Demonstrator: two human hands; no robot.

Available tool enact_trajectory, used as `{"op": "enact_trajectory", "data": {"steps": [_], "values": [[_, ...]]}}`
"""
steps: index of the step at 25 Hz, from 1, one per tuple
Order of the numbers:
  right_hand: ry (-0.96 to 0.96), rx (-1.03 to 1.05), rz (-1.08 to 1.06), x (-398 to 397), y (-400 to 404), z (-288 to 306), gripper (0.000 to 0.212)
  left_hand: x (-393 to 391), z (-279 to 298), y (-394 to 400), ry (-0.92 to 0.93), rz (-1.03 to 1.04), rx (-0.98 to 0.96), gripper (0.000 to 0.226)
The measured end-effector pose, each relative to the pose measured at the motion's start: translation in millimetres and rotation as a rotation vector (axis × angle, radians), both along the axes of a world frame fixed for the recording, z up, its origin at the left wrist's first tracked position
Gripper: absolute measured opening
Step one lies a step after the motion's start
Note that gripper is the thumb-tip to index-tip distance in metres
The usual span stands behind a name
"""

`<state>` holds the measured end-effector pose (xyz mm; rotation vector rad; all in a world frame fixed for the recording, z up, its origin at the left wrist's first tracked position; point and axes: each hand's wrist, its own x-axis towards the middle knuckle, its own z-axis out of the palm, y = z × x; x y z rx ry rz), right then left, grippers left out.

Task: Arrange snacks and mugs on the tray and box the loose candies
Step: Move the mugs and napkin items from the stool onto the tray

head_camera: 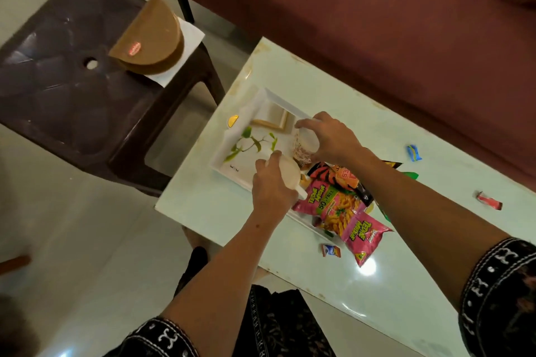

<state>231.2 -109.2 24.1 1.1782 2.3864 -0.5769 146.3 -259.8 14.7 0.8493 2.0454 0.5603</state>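
Note:
A white tray with a green leaf print lies on the pale glass table. My left hand grips a plain white mug over the tray's near edge. My right hand holds a patterned mug over the tray's far right side. A small beige box stands in the tray's far corner. Pink snack packets and an orange-black packet lie across the tray's right end. Loose candies sit on the table: blue, red and a blue-orange one.
A dark plastic stool stands left of the table, carrying a brown semicircular box on a white sheet. A maroon sofa runs along the table's far side. A green wrapper peeks out behind my right forearm.

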Motion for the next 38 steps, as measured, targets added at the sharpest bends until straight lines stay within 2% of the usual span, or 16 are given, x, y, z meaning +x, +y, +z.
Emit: {"op": "enact_trajectory", "data": {"steps": [16, 25, 32, 35, 38], "values": [[0.054, -0.005, -0.034, -3, 2, -31, 0.087, 17, -19, 12, 0.028, -0.014, 0.019, 0.085], [0.062, -0.068, -0.081, -2, -1, -24, 0.100, 7, -18, 9, 0.021, -0.056, -0.020, 0.102], [0.031, -0.053, -0.167, -8, -13, -2, 0.107, -30, -7, -11, -0.060, 0.031, 0.062, 0.113], [0.003, -0.048, -0.198, -18, -19, 9, 0.106, -55, 5, -21, -0.169, 0.158, 0.139, 0.101], [0.040, -0.031, -0.214, -41, -24, 24, 0.095, -91, 21, -35, -0.208, 0.286, 0.159, 0.091]]}}
